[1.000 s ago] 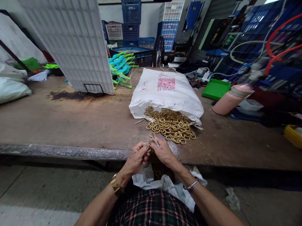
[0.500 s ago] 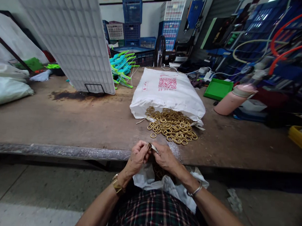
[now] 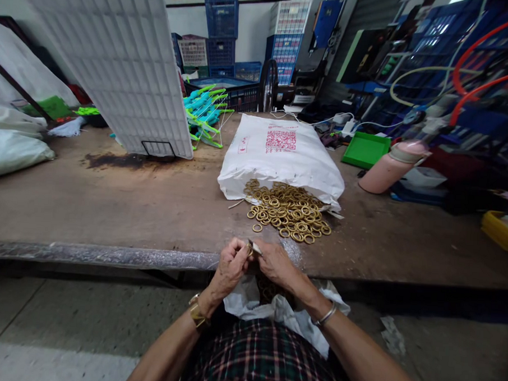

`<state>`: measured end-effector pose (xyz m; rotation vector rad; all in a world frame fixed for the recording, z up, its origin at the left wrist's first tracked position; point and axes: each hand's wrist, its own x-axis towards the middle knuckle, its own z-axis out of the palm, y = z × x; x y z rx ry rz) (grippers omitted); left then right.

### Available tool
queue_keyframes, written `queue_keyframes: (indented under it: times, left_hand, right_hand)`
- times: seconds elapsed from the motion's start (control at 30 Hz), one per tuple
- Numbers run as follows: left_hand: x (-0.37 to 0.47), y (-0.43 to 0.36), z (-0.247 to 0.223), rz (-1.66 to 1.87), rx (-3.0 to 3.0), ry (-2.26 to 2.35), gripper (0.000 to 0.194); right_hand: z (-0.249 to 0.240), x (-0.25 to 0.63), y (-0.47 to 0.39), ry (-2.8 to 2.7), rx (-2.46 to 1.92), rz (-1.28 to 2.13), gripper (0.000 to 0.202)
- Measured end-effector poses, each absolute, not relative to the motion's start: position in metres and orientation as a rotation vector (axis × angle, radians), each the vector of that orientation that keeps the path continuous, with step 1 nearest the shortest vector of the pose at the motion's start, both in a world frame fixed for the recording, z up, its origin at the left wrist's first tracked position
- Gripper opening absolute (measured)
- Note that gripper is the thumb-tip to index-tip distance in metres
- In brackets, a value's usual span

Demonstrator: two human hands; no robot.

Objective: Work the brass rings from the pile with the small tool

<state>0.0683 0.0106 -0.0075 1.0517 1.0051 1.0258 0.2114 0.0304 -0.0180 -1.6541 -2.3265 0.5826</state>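
At the table's front edge, my left hand (image 3: 230,267) pinches a small brass-coloured ring (image 3: 250,247) between thumb and fingers. My right hand (image 3: 279,266) is closed round a short, flat, pale blade-like tool (image 3: 256,248); its handle is hidden in the fist. The tool's tip meets or nearly meets the ring. Just beyond my hands, a heap of similar rings (image 3: 295,215) spills from the open mouth of a white woven sack (image 3: 255,157) with red print. Below my hands, an open white bag (image 3: 284,312) rests on my lap, with darker rings (image 3: 269,289) inside.
A tall white ribbed panel (image 3: 128,84) stands left on the brown table (image 3: 152,208). Turquoise and lime plastic frames (image 3: 207,115) lie behind it. To the right are a green tray (image 3: 366,150), a pink bottle (image 3: 385,168) and a yellow container (image 3: 502,230). Crates (image 3: 221,37) are stacked behind.
Both hands stay together at the table edge. The ring and the tool's tip have shifted slightly between my fingers. The heap of rings looks the same.
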Motion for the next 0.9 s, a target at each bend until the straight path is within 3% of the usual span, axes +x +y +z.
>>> queue_keyframes:
  times: [0.33,0.9]
  left_hand:
    - [0.064,0.014,-0.001,0.993,0.566,0.757,0.035]
    - [0.058,0.022,-0.012,0.926,0.349,0.684,0.025]
  right_hand:
    - [-0.021,0.208,0.058,-2.114,-2.012,0.241,0.021]
    - [-0.027,0.209,0.060,-2.024,-1.901,0.307,0.017]
